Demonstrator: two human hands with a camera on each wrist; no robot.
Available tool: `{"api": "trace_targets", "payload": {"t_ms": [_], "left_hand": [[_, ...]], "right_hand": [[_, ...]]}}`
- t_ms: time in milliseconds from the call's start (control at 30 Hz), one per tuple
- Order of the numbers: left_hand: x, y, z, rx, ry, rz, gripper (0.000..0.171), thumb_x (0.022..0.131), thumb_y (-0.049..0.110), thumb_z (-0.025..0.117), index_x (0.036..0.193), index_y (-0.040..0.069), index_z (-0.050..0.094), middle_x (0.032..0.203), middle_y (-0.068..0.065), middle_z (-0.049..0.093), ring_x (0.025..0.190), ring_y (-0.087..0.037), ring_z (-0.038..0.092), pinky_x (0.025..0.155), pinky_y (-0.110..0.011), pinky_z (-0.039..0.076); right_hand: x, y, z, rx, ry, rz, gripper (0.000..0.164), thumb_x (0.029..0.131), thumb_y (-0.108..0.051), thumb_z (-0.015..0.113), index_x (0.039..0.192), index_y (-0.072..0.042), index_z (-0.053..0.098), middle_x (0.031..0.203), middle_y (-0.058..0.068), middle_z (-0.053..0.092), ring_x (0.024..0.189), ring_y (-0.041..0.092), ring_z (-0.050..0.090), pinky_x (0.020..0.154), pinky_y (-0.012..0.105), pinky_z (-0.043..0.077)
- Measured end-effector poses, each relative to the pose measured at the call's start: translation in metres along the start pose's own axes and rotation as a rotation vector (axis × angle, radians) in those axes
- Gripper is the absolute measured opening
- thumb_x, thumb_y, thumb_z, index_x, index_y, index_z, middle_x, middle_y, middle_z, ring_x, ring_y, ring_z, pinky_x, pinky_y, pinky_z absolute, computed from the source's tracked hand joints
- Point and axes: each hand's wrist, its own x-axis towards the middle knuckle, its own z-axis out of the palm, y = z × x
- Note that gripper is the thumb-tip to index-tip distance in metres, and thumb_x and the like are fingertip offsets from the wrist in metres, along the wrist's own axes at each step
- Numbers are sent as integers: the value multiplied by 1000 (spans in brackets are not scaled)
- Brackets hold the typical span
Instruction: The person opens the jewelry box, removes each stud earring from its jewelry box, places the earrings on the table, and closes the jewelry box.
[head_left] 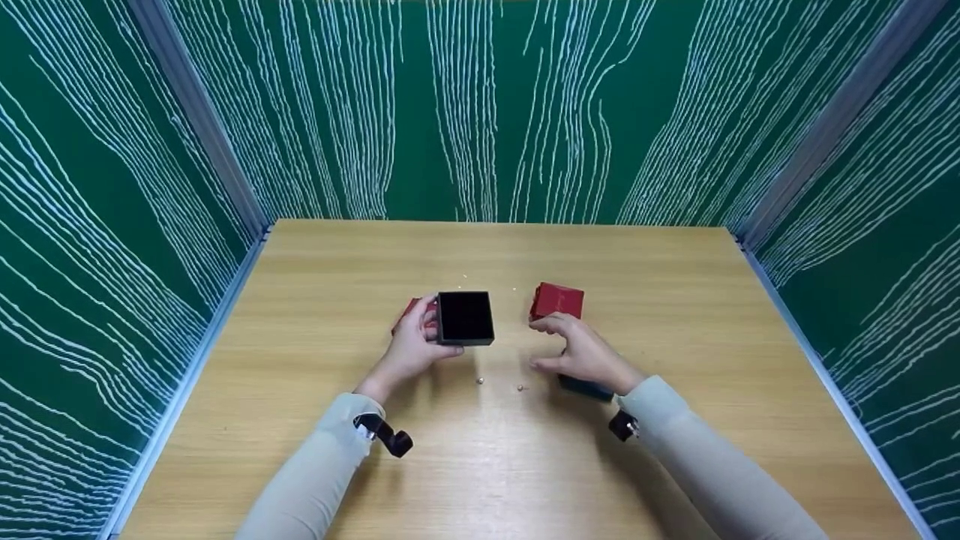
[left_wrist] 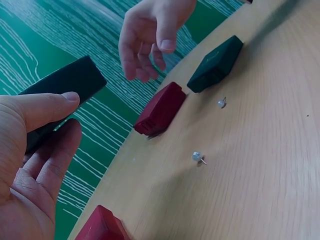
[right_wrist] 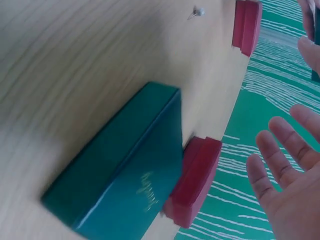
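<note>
In the head view my left hand (head_left: 411,341) holds up a small square jewelry box part (head_left: 465,319), dark green outside with a black inside facing up. The left wrist view shows the thumb along one side of this box part (left_wrist: 75,82) and fingers beneath. My right hand (head_left: 581,351), fingers spread and relaxed, hovers with nothing in it. Past its fingertips lies a red box (head_left: 561,301); below the hand is a dark green box piece (head_left: 585,388) with gold lettering, partly hidden by it. Two pearl stud earrings (left_wrist: 196,156) lie on the table between the hands.
Another red box (left_wrist: 102,225) lies behind my left hand, mostly covered in the head view. Tiny pale specks (head_left: 463,277) dot the wooden table (head_left: 337,255) farther back. Green walls with white wavy lines (head_left: 517,112) enclose the table's back and sides.
</note>
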Motion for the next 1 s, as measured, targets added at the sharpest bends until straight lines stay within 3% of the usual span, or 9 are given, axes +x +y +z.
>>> {"api": "trace_targets", "payload": {"t_ms": [200,433,567,833,1000], "left_hand": [[0,1,4,1,-8,-15,107,78,-16,87,168,0,30,152,-29,59,125,-43,71,106,-41,63],[0,2,7,-20,-17,-3,105,78,-16,86,167,-4,30,150,-30,60,118,-36,74,100,-33,64],[1,3,9,-21,-22,-3,107,77,-15,87,167,-3,30,149,-30,60,119,-37,74,104,-36,64],[2,3,11,-18,-30,-8,110,77,-16,87,168,-3,27,151,-30,59,123,-43,72,106,-40,63],[3,2,12,-10,-31,-11,110,78,-14,87,169,-2,27,152,-30,58,125,-44,70,108,-42,62]], "right_hand": [[-8,8,-4,-17,-25,50,68,88,-24,92,145,-1,65,146,21,67,135,44,62,119,65,49],[-16,21,-9,1,-41,91,74,86,-25,93,148,2,62,150,24,62,141,48,58,121,67,46],[-22,31,-11,-8,-38,108,77,85,-25,94,149,2,61,149,24,63,138,47,60,120,66,48],[-31,43,-13,-26,-85,181,86,84,-32,95,153,2,56,159,29,54,149,50,49,127,68,38],[-36,50,-13,-42,-100,193,90,84,-35,95,155,2,55,159,29,53,149,51,49,126,68,38]]}}
